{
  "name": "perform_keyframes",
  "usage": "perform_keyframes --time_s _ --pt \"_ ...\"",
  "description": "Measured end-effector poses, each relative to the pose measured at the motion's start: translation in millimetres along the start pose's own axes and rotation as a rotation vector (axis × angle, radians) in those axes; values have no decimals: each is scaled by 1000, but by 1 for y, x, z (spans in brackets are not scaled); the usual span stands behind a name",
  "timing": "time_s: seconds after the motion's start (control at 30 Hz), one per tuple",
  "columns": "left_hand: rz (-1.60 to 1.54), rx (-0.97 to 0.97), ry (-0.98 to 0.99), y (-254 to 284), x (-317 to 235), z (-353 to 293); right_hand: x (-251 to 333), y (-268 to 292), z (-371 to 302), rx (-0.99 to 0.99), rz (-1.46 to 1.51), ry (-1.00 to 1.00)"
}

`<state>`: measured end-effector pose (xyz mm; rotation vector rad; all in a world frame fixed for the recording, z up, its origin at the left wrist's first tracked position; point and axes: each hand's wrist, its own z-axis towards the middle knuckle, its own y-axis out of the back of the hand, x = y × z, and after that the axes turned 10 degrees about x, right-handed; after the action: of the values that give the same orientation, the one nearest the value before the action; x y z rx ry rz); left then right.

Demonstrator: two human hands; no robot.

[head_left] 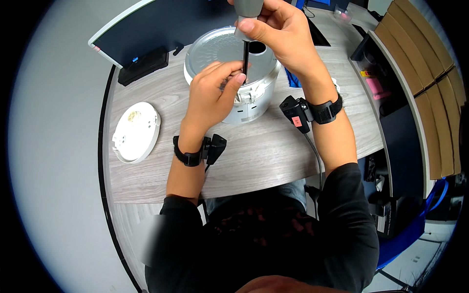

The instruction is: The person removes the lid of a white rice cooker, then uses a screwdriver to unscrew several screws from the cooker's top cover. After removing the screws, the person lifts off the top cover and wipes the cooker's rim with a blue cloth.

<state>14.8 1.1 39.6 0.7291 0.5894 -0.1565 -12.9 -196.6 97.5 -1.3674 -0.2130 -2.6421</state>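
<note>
My right hand (286,36) grips the grey handle of a screwdriver (248,10), held upright with its dark shaft pointing down. Lower on the shaft, the thumb and fingers of my left hand (210,93) pinch close to the tip. The tip meets the near rim of a round white appliance (261,100) that looks like a rice cooker; my fingers hide the exact contact spot. On top of it is a grey, patterned round plate with a dark round opening near the shaft. A white latch part shows at the appliance's front.
A white oval cover (138,132) lies on the wooden desk (244,156) at the left. Behind stands a monitor (161,29) on a black base (143,66). Cardboard boxes (430,97) and a shelf with a pink item (375,89) are at the right. A cable (316,161) hangs from my right wrist device.
</note>
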Motion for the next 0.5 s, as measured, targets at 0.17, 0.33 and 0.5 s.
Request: perform_keyframes --time_s 0.17,0.33,0.5 --pt "84 26 -15 -3 -1 3 6 -11 3 -8 207 65" --pt "54 28 48 -5 1 1 -9 -15 -5 37 93 125" --pt "113 -82 -18 -13 3 1 -10 -32 -6 -131 4 131"
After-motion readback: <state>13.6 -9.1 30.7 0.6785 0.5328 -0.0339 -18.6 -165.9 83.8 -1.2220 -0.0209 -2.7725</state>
